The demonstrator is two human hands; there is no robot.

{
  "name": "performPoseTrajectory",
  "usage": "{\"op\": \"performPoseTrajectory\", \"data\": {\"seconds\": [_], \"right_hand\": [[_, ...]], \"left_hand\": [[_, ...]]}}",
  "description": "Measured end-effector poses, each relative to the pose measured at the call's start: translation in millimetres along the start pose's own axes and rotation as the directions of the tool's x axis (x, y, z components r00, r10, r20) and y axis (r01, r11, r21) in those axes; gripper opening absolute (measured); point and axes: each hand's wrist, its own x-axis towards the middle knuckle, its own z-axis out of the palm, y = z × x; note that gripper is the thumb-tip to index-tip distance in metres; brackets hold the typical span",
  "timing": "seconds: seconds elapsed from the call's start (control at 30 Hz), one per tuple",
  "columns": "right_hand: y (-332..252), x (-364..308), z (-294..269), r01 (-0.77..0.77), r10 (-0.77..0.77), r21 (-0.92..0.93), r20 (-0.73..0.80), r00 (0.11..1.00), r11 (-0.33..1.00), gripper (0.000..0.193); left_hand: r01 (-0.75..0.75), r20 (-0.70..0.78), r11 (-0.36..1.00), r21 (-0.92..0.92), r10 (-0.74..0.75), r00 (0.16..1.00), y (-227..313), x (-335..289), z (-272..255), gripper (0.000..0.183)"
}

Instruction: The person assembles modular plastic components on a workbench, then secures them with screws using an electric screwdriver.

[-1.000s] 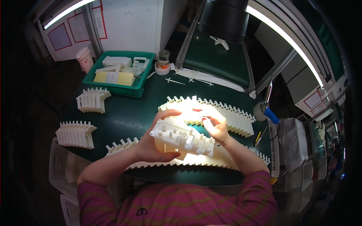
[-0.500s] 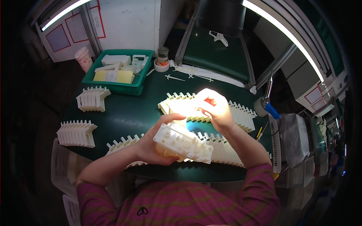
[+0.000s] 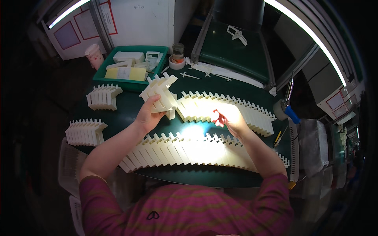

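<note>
My left hand (image 3: 149,116) grips a cream moulded plastic part (image 3: 161,88), raised and tilted in front of the green tray. Prongs stick up from the part's top, and my thumb presses on its side. Over the right half of the table, under a bright light, my right hand (image 3: 230,120) is closed with its fingers curled together. Glare and the fingers hide whatever it may hold. Behind and beside that hand runs a back row of cream plastic parts (image 3: 252,118). A longer front row of like parts (image 3: 157,151) lies nearer to me.
Two small stacks of cream parts, a rear one (image 3: 103,97) and a front one (image 3: 84,133), stand on the left. A green tray (image 3: 118,83) holds plastic pieces and yellow paper. Beyond are a glass jar (image 3: 178,51) and a belt (image 3: 232,55). A blue-handled tool (image 3: 291,114) stands right.
My left hand has moved left and away from me, turning the plastic part so its pronged side shows instead of its flat face. My right hand has come slightly nearer, its fingers curled.
</note>
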Motion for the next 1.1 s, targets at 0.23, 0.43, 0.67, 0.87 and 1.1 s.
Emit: {"op": "performPoseTrajectory", "data": {"seconds": [0.23, 0.43, 0.67, 0.87, 1.1], "right_hand": [[8.5, 1.5, 4.8, -0.06, 0.086, -0.206, 0.117, 0.989, 0.977, 0.022], [15.1, 5.0, 5.6, 0.014, 0.023, -0.223, 0.164, 0.986, 0.975, 0.02], [20.2, 19.3, 39.3, 0.341, -0.072, -0.801, 0.353, 0.933, 0.492, 0.028], [55.8, 50.4, 54.5, 0.6, -0.451, -0.798, 0.516, 0.728, 0.056, 0.033], [57.8, 54.2, 55.3, 0.595, -0.451, -0.79, 0.482, 0.751, 0.147, 0.034]], "left_hand": [[0.289, -0.087, 0.939, 0.187, -0.277, 0.957, 9.4, -2.2, -4.9, 0.067], [0.138, -0.102, 0.945, 0.295, -0.113, 0.988, 21.9, 0.8, -23.4, 0.062], [0.105, -0.169, 0.971, 0.216, -0.069, 0.983, 19.9, 12.0, -17.1, 0.072], [0.1, -0.139, 0.993, 0.06, -0.091, 0.986, 6.3, 31.5, -20.9, 0.076], [0.194, -0.091, 0.978, -0.076, -0.201, 0.975, 4.7, 34.3, -42.0, 0.077]]}}
